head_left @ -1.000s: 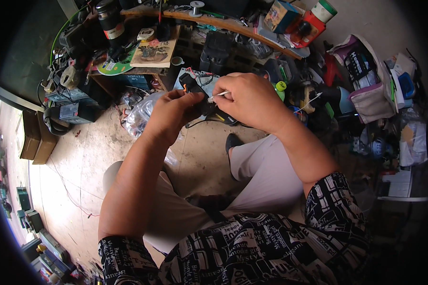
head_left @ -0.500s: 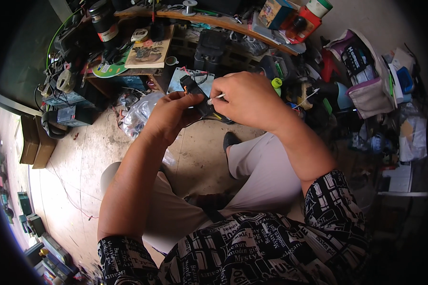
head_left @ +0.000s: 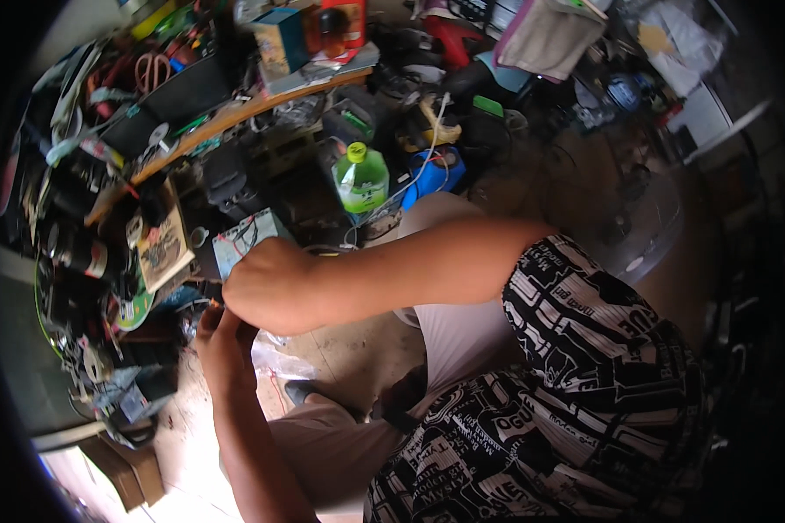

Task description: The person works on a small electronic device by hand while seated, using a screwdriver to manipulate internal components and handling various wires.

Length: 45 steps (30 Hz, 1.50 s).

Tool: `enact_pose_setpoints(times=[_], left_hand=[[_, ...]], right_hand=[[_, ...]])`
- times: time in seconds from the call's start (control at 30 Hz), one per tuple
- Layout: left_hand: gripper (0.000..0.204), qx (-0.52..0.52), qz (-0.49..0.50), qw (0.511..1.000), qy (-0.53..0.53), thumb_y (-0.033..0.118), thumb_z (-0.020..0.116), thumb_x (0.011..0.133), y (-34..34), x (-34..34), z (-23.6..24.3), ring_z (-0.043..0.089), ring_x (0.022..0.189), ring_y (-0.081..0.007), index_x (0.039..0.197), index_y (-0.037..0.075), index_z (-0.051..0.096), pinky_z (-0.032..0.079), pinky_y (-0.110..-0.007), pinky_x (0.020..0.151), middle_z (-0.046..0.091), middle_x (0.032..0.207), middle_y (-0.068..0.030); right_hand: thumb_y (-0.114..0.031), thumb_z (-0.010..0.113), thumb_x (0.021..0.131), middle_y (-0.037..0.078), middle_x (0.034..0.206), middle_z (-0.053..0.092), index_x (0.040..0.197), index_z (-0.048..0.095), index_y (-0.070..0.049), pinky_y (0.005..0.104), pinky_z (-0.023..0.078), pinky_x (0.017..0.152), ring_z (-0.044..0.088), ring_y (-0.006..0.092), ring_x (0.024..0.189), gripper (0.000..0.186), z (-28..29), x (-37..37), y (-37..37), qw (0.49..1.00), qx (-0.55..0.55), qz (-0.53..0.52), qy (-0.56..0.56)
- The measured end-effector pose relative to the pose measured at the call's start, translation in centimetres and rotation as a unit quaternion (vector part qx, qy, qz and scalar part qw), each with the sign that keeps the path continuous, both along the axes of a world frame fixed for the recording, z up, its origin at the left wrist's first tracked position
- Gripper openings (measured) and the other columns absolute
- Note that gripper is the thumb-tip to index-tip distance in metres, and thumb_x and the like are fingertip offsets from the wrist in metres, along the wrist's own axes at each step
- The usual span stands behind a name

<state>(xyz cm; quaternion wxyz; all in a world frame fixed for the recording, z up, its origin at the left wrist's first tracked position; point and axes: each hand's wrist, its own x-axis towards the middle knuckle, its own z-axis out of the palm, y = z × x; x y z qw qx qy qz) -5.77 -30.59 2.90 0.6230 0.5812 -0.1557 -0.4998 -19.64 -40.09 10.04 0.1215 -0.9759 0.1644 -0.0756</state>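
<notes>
Black piece (head_left: 209, 288) with an orange bit (head_left: 215, 302) sits at 9 o'clock in view, mostly hidden, pinched by the left hand (head_left: 227, 344) at its 6 o'clock. The right hand (head_left: 263, 281) adjoins at 3 o'clock, fingers hidden; its grip cannot be told. A light-blue panel (head_left: 230, 246) lies at 1 o'clock.

Person's head turned right / right forearm (head_left: 401, 268) swung from slant to nearly level / right hand (head_left: 272, 286) now hides white stick, earlier visible / green bottle (head_left: 360, 183), previously mostly covered, now exposed
</notes>
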Motion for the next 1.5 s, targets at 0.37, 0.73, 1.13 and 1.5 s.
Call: enact_pose_setpoints(times=[0.37,0.73,1.13,1.5], left_hand=[[0.022,0.005,0.015,1.000,-0.025,0.010,0.071,0.078,0.0,0.3,0.5,0.064,0.072,-0.0182,0.085,-0.004,0.055,0.055,-0.028,0.068,0.062,0.083,-0.0100],[0.020,-0.009,0.031,0.999,-0.002,0.009,0.070,0.077,0.7,1.2,-0.1,0.065,0.069,-0.0169,0.083,-0.003,0.055,0.053,-0.025,0.065,0.062,0.080,-0.0086],[0.014,-0.015,0.012,1.000,-0.013,0.011,0.066,0.082,1.5,2.3,-0.1,0.065,0.074,-0.0167,0.089,0.000,0.061,0.054,-0.028,0.073,0.065,0.083,-0.0067],[0.046,-0.231,0.013,0.972,-0.030,0.006,0.068,0.083,0.5,2.3,3.8,0.056,0.099,-0.0118,0.125,-0.001,0.051,0.044,-0.024,0.086,0.060,0.113,-0.0058]], right_hand=[[-0.013,0.060,0.069,0.015,0.073,0.065,0.074,0.065,-0.003,0.0423,0.049,0.063,0.064,0.0321,0.069,0.012,-1.2,0.9,-1.1,0.998,0.064,-0.023,0.003],[-0.016,0.062,0.075,0.015,0.076,0.064,0.081,0.062,-0.002,0.0407,0.048,0.064,0.062,0.0323,0.071,0.015,-1.4,1.7,-0.6,0.996,0.090,-0.014,0.000],[-0.010,0.065,0.075,0.018,0.078,0.062,0.083,0.059,-0.001,0.0380,0.048,0.061,0.062,0.0350,0.071,0.013,-1.6,2.4,0.3,0.991,0.127,-0.004,-0.046],[-0.012,0.060,0.087,0.002,0.087,0.065,0.095,0.063,0.001,0.0246,0.046,0.074,0.058,0.0080,0.081,0.016,-1.3,3.3,-4.0,0.876,0.427,-0.072,-0.213]])
